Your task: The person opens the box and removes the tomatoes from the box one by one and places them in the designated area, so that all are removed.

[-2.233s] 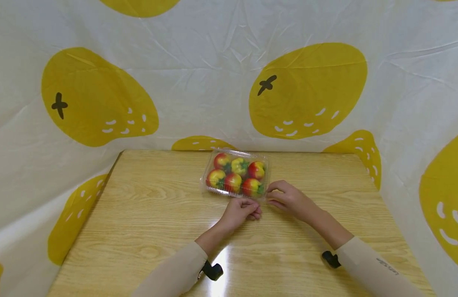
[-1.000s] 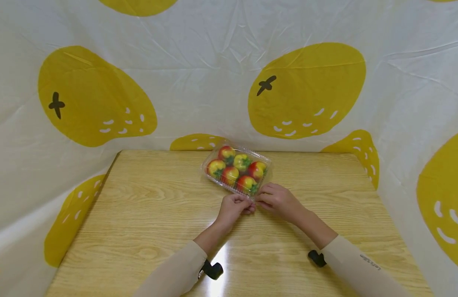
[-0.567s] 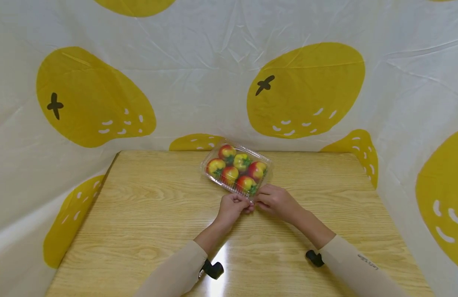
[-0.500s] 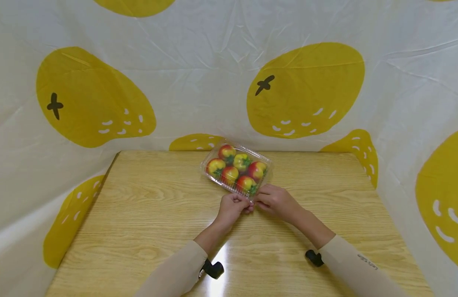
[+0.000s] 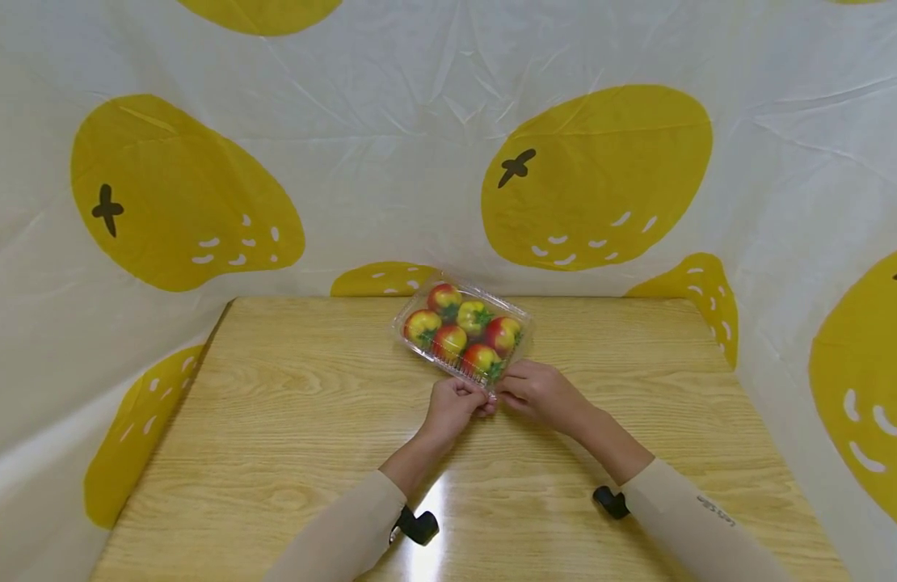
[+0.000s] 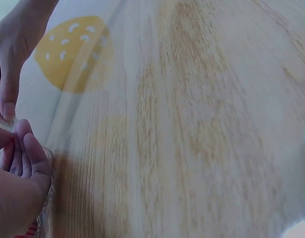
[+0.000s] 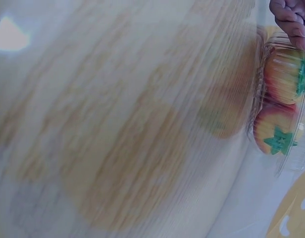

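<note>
A clear plastic clamshell box (image 5: 463, 333) with several red-and-yellow toy fruits lies askew at the far middle of the wooden table (image 5: 288, 420). My left hand (image 5: 472, 402) and right hand (image 5: 512, 390) meet at its near corner, and each pinches the thin plastic rim there. In the left wrist view my left hand's curled fingers (image 6: 25, 161) hold the clear rim (image 6: 6, 124), with the right hand's fingers (image 6: 9, 69) just above. The right wrist view shows the box (image 7: 283, 111) with two fruits and fingertips (image 7: 291, 20) at its top edge.
White cloth printed with big yellow fruits (image 5: 594, 178) hangs close behind and on both sides of the table. Black wrist mounts (image 5: 418, 527) (image 5: 608, 501) sit over the near part of the table, beside a bright glare patch.
Since 2.2 s ago the box has turned so one corner points at me, and both hands have closed in on that corner. Over the last second almost nothing moved.
</note>
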The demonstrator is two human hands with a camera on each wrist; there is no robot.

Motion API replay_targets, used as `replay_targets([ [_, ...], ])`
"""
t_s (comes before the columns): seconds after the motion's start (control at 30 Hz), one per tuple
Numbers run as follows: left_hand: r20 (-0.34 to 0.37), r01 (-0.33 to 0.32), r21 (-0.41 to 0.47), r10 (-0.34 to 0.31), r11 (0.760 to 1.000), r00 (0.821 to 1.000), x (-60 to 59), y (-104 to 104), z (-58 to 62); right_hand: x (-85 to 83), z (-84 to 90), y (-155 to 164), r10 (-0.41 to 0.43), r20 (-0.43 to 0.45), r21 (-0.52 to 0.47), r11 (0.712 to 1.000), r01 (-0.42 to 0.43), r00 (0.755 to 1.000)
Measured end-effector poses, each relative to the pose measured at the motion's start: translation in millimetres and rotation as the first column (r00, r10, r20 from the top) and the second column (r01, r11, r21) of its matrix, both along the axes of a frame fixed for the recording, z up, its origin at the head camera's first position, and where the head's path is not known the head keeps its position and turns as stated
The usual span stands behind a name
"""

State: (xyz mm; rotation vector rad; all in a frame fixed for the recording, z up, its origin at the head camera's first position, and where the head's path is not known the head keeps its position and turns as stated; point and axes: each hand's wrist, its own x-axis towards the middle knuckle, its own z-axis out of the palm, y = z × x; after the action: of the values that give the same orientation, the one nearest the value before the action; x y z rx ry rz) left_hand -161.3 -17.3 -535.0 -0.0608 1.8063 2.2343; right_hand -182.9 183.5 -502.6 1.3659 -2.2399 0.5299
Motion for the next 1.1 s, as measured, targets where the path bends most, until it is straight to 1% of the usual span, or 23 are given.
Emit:
replay_targets([
  [0.1, 0.011, 0.002, 0.005, -0.002, 1.0, 1.0, 0.1, 0.3, 1.7, 0.0, 2.6, 0.3, -0.001, 0.003, 0.004, 1.0, 0.001, 1.0],
  [0.23, 0.013, 0.001, 0.015, -0.001, 1.0, 1.0, 0.2, -0.4, 1.1, 1.2, 1.9, -1.2, -0.009, 0.008, 0.01, 1.0, 0.008, 1.0],
  [0.57, -0.003, -0.006, 0.012, 0.006, 1.0, 1.0, -0.1, -0.8, 2.0, 1.3, 0.6, -3.7, -0.027, -0.001, 0.004, 1.0, 0.027, 1.0],
  [0.83, -0.006, -0.008, 0.039, 0.009, 0.999, 1.0, -2.0, -1.8, 2.6, -1.0, -2.4, -5.8, -0.033, -0.018, -0.005, 0.999, 0.033, 0.999],
  [0.97, -0.012, -0.01, 0.034, 0.01, 0.999, 1.0, -2.2, -2.5, 2.1, -1.1, -4.8, -6.2, -0.043, -0.012, -0.005, 0.999, 0.043, 0.999],
  [1.1, -0.024, -0.008, 0.03, 0.009, 1.0, 1.0, -1.5, -3.1, 1.2, -0.7, -2.9, -7.8, -0.049, -0.02, -0.023, 0.999, 0.048, 0.999],
])
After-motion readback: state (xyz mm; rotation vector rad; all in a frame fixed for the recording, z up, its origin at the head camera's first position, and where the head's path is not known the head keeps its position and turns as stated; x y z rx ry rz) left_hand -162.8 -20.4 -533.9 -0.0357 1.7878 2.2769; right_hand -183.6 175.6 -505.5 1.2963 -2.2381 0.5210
